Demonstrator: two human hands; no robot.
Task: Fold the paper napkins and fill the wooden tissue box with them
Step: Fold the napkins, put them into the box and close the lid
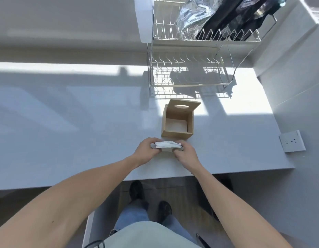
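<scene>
1. fingers (152, 142) of left hand (146, 150) and right hand (184, 155) clamped on opposite ends of napkin stack (168, 145), centre of frame, just below wooden tissue box (177, 125).
2. one box, lid (184, 106) raised, white layer inside; stiff, light.
3. one stack, sheet count unreadable; probably soft, light, prone to fan out, so best pinched at both ends.

Napkin stack (168, 145) ends hidden by both grips

napkins (168, 145) – white folded stack, just before box | wooden tissue box (177, 122) – open, lid (184, 106) propped behind
</scene>
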